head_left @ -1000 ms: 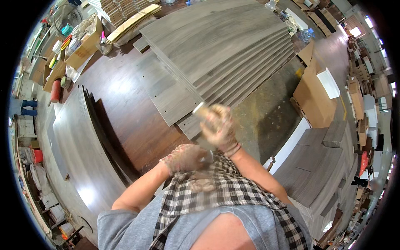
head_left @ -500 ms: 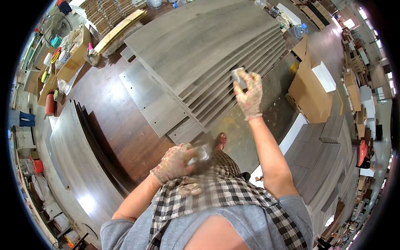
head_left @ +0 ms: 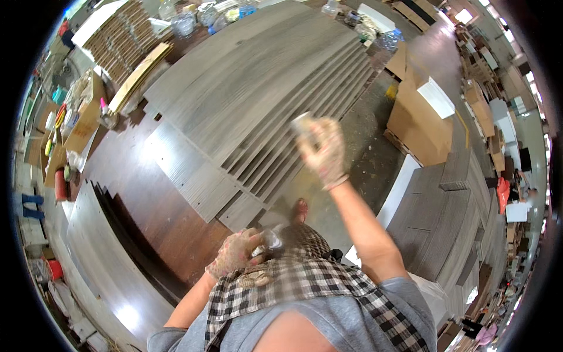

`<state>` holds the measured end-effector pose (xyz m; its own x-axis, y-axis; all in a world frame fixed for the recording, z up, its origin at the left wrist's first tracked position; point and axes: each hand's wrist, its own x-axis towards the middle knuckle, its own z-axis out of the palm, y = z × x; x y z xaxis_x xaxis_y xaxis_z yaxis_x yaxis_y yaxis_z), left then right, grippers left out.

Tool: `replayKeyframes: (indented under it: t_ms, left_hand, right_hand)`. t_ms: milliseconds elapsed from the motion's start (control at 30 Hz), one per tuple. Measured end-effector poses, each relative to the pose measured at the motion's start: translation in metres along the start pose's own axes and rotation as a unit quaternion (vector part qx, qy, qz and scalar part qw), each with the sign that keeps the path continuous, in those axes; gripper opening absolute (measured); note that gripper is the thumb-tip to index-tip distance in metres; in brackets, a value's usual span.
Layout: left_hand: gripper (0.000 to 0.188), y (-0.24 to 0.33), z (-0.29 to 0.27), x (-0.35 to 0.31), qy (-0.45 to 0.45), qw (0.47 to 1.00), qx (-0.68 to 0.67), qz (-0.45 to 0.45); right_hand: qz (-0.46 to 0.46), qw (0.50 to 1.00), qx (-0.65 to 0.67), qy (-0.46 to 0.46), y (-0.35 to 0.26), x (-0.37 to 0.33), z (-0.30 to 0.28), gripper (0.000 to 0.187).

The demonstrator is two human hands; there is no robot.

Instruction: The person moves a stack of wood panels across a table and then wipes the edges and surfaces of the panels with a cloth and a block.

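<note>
My right hand [head_left: 324,151], in a spotted work glove, is raised over the stepped edges of a stack of grey wood-look boards [head_left: 252,76]. Pinched between its thumb and fingers is a small pale block [head_left: 303,123]; its exact kind is unclear. Close to my waist, my left hand [head_left: 237,252], gloved the same way, is closed around a clear, shiny object [head_left: 271,239]. Blur hides what kind of object that is. Several boards fan out in steps along the near right side of the stack, and predrilled boards [head_left: 193,176] lie at its near left.
Another grey panel pile [head_left: 105,252] stands at the left, and more boards [head_left: 434,217] are stacked at the right. Cardboard [head_left: 419,126] lies beyond those. A box of tools and bottles [head_left: 85,111] sits at the far left; plastic bottles [head_left: 185,23] stand behind the boards.
The whole view has shifted, with the boards now lower and further left. Both hands appear lower and further left too, each still holding the same object.
</note>
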<state>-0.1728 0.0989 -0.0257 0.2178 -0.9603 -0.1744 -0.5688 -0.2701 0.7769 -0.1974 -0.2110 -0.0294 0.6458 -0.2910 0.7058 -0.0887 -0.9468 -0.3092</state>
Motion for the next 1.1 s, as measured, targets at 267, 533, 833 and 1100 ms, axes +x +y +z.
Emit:
replayKeyframes:
  t_ms: [267, 533, 833, 1100]
  left_hand:
    - [0.052, 0.01, 0.003, 0.031, 0.002, 1.0, 0.031, -0.005]
    - [0.043, 0.053, 0.003, 0.115, 0.064, 0.991, 0.057, -0.098]
    - [0.033, 0.118, 0.045, 0.25, 0.178, 0.969, -0.089, -0.147]
    - [0.027, 0.133, 0.039, 0.316, 0.201, 0.954, -0.117, -0.188]
  right_hand:
    - [0.018, 0.998, 0.038, -0.043, 0.029, 0.001, 0.017, 0.041]
    - [0.016, 0.999, 0.043, 0.007, 0.197, 0.073, 0.026, 0.04]
    - [0.146, 0.989, 0.012, 0.021, 0.391, 0.164, 0.019, 0.035]
    - [-0.18, 0.94, 0.213, -0.197, 0.266, 0.064, -0.01, 0.033]
